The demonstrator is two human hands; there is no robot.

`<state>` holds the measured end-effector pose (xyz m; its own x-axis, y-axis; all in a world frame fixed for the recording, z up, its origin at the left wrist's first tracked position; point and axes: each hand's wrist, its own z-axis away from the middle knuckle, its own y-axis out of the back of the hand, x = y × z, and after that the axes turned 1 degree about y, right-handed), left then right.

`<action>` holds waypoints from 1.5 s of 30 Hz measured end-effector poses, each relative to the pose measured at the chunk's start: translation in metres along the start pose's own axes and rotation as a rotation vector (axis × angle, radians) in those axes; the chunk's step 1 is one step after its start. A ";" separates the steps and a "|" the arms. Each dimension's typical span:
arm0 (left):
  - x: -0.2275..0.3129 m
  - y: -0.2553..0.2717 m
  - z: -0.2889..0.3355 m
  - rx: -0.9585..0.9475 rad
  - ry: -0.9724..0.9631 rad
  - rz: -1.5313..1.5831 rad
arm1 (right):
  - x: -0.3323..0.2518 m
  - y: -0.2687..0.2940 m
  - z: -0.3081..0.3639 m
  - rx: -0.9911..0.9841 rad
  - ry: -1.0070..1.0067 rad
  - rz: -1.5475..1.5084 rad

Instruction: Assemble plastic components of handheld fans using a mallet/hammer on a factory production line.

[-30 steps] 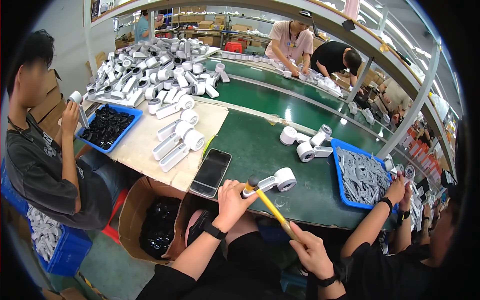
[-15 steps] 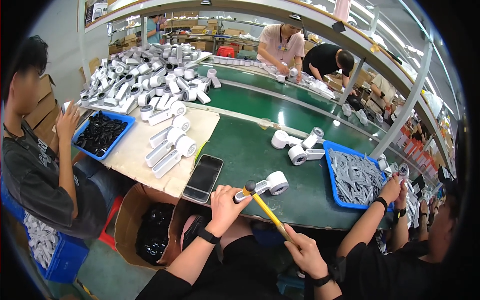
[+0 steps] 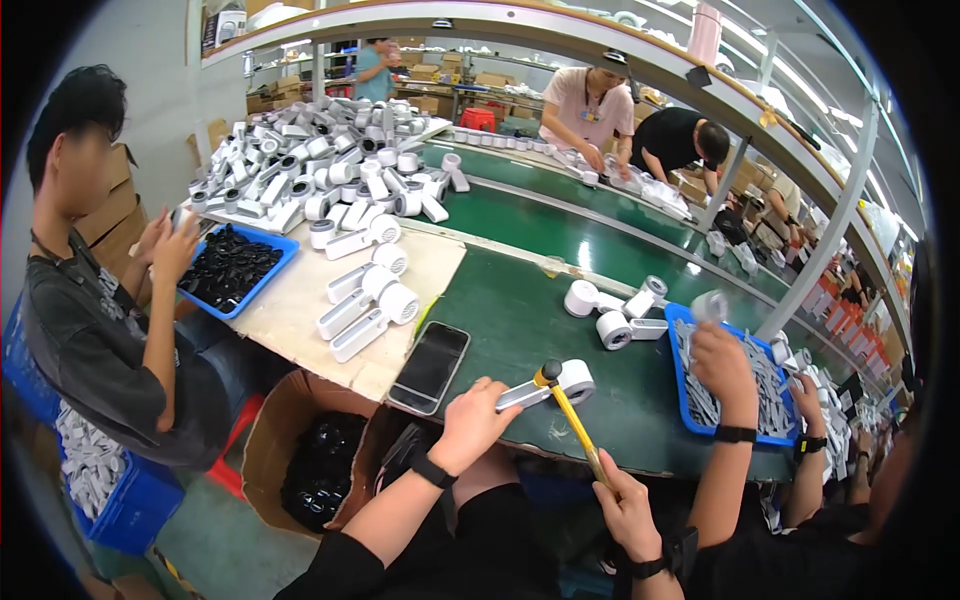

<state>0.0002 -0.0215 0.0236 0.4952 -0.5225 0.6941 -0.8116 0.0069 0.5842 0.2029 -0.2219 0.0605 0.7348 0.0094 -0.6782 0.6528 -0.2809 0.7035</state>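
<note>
My left hand is closed round the handle end of a white handheld fan, whose round head points right over the green table's near edge. In my right hand is a hammer with a yellow handle and a dark head. That hammer head overlaps the fan where its handle meets its round head; whether the two touch I cannot tell. Left of the fan lies a smartphone with a dark screen. Further right on the table rest several more white fans.
Several white fans lie on a beige board, before a large heap of them. A blue tray of black parts stands by a co-worker. Another blue tray holds grey strips; a co-worker's hand crosses it. Below is a cardboard box.
The view has shifted, so the scene sits further right. My hammer head has moved from beside my left fingers toward the fan's round head. The right co-worker's hand has swung over the tray with a blurred fan.
</note>
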 end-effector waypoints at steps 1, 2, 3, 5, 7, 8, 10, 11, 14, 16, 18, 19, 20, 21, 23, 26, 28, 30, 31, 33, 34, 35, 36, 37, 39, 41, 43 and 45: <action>0.000 0.003 -0.005 -0.047 -0.008 0.004 | 0.001 -0.001 -0.001 -0.006 0.017 -0.004; -0.002 0.008 -0.007 -0.029 -0.052 0.056 | 0.001 -0.002 0.000 0.020 0.023 -0.086; -0.005 0.016 -0.008 -0.014 -0.048 0.047 | 0.002 -0.002 0.001 0.044 0.028 -0.170; -0.005 0.041 -0.012 0.078 -0.034 0.069 | 0.008 -0.003 0.006 0.037 -0.071 -0.221; -0.028 0.065 -0.015 0.146 0.028 0.010 | 0.019 -0.008 0.011 0.106 -0.005 -0.223; -0.040 0.079 -0.017 0.178 0.039 -0.011 | 0.025 -0.010 0.013 0.117 -0.004 -0.249; -0.067 0.104 -0.017 0.251 0.179 -0.038 | 0.020 -0.010 0.014 0.120 -0.072 -0.334; -0.080 0.110 -0.019 0.300 0.155 -0.152 | 0.021 -0.011 0.015 0.126 -0.148 -0.412; -0.117 0.125 -0.023 0.407 0.126 -0.275 | 0.024 -0.011 0.014 0.146 -0.141 -0.412; -0.124 0.122 -0.032 0.380 0.185 -0.299 | 0.032 -0.010 0.014 0.178 -0.117 -0.372; -0.147 0.116 -0.041 0.393 0.163 -0.353 | 0.050 -0.011 0.013 0.229 -0.062 -0.306; -0.156 0.116 -0.044 0.414 0.147 -0.412 | 0.046 -0.009 0.014 0.242 -0.075 -0.304; -0.160 0.116 -0.049 0.350 0.188 -0.457 | 0.039 -0.006 0.011 0.293 -0.138 -0.323; -0.162 0.112 -0.047 0.343 0.244 -0.487 | 0.036 -0.002 0.011 0.344 -0.199 -0.341; -0.106 0.093 -0.047 0.427 0.237 -0.795 | 0.059 0.008 0.016 0.411 -0.234 -0.290; -0.033 0.056 -0.051 0.299 -0.035 -0.560 | 0.082 0.023 0.027 0.522 -0.153 0.020; 0.036 0.017 -0.045 0.038 -0.225 -0.327 | 0.080 0.028 0.031 0.514 -0.225 0.032; 0.058 -0.046 -0.039 -0.215 -0.312 -0.083 | 0.080 0.026 0.033 0.478 -0.281 -0.005; 0.074 -0.078 -0.037 -0.311 -0.315 -0.084 | 0.088 0.020 0.037 0.421 -0.301 0.037; 0.101 -0.123 -0.032 -0.404 -0.218 -0.086 | 0.068 0.019 0.039 0.370 -0.480 -0.384; 0.111 -0.137 -0.030 -0.379 -0.231 -0.162 | 0.068 0.016 0.040 0.380 -0.431 -0.413; 0.115 -0.147 -0.030 -0.352 -0.242 -0.239 | 0.066 0.017 0.044 0.359 -0.445 -0.397; 0.114 -0.153 -0.034 -0.349 -0.246 -0.234 | 0.063 0.016 0.046 0.368 -0.428 -0.411; 0.111 -0.159 -0.038 -0.305 -0.243 -0.263 | 0.060 0.015 0.047 0.376 -0.413 -0.424; 0.101 -0.166 -0.043 -0.258 -0.236 -0.296 | 0.061 0.014 0.050 0.379 -0.424 -0.438; 0.092 -0.159 -0.046 -0.224 -0.254 -0.319 | 0.059 0.015 0.055 0.392 -0.395 -0.472; 0.083 -0.127 -0.047 -0.293 -0.214 -0.086 | 0.053 0.017 0.059 0.378 -0.386 -0.516; 0.066 -0.091 -0.049 -0.384 -0.184 0.120 | 0.046 0.018 0.059 0.356 -0.373 -0.566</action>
<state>0.1218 -0.0151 0.0372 0.3125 -0.6415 0.7006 -0.6691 0.3748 0.6417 0.2375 -0.2830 0.0289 0.1541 -0.0629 -0.9861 0.7663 -0.6223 0.1594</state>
